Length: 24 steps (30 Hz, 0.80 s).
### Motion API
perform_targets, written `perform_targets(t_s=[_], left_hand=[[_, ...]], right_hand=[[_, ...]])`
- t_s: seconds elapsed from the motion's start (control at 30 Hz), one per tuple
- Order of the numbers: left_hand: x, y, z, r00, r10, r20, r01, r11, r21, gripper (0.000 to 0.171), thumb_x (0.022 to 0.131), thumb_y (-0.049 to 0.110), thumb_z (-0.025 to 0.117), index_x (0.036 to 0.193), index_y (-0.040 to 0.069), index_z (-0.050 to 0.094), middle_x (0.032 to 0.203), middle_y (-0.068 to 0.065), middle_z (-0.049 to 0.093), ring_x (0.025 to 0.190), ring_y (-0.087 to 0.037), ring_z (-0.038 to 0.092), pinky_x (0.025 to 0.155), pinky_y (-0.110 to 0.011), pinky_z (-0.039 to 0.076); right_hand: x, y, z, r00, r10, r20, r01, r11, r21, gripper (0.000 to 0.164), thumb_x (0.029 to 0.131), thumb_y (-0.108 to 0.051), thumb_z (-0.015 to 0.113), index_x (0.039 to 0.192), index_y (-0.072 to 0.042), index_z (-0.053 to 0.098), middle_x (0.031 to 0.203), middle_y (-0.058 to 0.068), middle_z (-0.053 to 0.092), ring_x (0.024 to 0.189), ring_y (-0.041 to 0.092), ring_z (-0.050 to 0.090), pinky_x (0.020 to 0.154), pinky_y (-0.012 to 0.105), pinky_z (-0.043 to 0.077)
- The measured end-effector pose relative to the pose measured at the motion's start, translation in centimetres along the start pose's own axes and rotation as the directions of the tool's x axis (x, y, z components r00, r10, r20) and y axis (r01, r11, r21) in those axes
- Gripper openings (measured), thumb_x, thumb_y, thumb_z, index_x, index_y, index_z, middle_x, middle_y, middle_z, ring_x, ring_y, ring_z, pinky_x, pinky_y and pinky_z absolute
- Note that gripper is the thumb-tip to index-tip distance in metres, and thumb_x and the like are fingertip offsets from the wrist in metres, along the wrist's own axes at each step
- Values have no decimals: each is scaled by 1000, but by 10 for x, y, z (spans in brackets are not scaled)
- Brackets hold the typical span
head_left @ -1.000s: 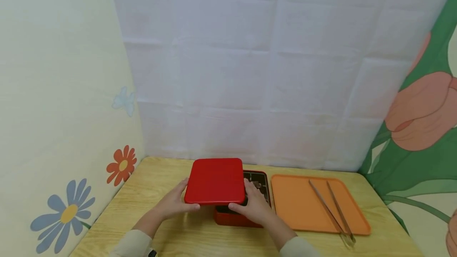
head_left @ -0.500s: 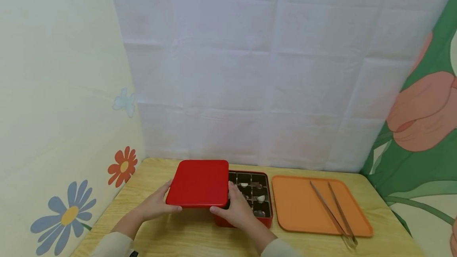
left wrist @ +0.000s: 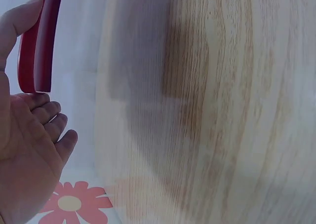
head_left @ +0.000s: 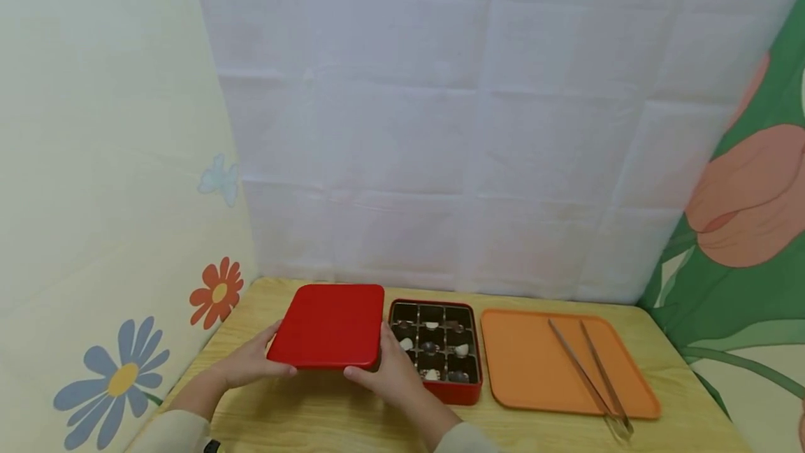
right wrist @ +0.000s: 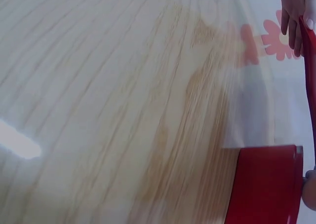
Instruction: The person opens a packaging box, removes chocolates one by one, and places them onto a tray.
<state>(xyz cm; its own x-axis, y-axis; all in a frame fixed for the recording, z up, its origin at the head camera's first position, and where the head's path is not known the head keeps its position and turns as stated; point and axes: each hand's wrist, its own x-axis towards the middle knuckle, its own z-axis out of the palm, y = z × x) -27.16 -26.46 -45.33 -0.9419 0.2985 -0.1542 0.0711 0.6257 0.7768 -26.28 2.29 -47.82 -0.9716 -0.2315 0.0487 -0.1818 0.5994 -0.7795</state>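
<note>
1. Left hand (head_left: 251,362) and right hand (head_left: 393,369), ours: grasping opposite edges of the red lid (head_left: 330,327)
2. That lid, one: we hold it above the table (head_left: 314,418), between both grips
3. Red divided box (head_left: 453,393), one, small pieces (head_left: 462,350) inside: just right of our grip
4. Orange tray (head_left: 528,362), one: farther right
5. Metal tongs (head_left: 581,370), one pair: on that tray

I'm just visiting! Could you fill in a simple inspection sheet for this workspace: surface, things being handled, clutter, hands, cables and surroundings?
Surface: wood-grain table.
Job's things: red lid, held above the table; red box, open and divided, with small pieces inside.
Clutter or other items: orange tray; metal tongs on it, joined end overhanging its near edge.
Hands: left hand and right hand grip the lid's opposite sides.
Cables: nothing seen.
Surroundings: white cloth behind; floral hangings at both sides.
</note>
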Motion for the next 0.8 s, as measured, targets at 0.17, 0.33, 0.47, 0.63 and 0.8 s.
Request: perform_targets(t_s=[0.17,0.33,0.47,0.63,0.8], left_hand=[[-3,-6,-4,1000,-12,0,12,1000,21,108,78,35,77,155,-4,12,150,-32,31,127,-41,42,96,-56,44],[-5,-11,-7,999,-37,13,37,999,29,109,77,38,77,154,-6,13,151,-34,29,129,-46,37,100,-64,40],[-5,-14,-10,998,-57,25,56,998,11,108,79,36,76,153,-8,11,151,-36,25,131,-48,34,101,-65,38],[-7,-14,-13,998,-57,26,57,998,14,108,80,35,75,152,-10,8,151,-38,23,131,-50,33,100,-66,38],[-10,-11,-15,998,-52,24,51,999,4,109,79,36,76,152,-10,11,150,-36,27,129,-47,36,100,-63,41]], right_hand=[[1,-5,6,1000,1,7,-1,1000,14,113,76,-62,75,156,-4,21,160,15,29,142,36,38,107,58,40],[2,-9,11,1000,-11,4,11,1000,17,113,75,-62,76,156,-4,21,161,14,27,143,37,37,108,58,39],[2,-10,15,1000,-17,-9,17,1000,-15,114,74,-61,77,156,-3,22,161,16,28,141,37,40,106,57,41],[2,-13,17,1000,-14,-10,14,999,-40,115,74,-61,77,155,-1,23,160,17,29,140,37,41,105,57,42],[1,-16,16,1000,-7,0,7,999,-36,114,74,-62,77,155,-1,23,159,16,31,139,37,43,104,57,44]])
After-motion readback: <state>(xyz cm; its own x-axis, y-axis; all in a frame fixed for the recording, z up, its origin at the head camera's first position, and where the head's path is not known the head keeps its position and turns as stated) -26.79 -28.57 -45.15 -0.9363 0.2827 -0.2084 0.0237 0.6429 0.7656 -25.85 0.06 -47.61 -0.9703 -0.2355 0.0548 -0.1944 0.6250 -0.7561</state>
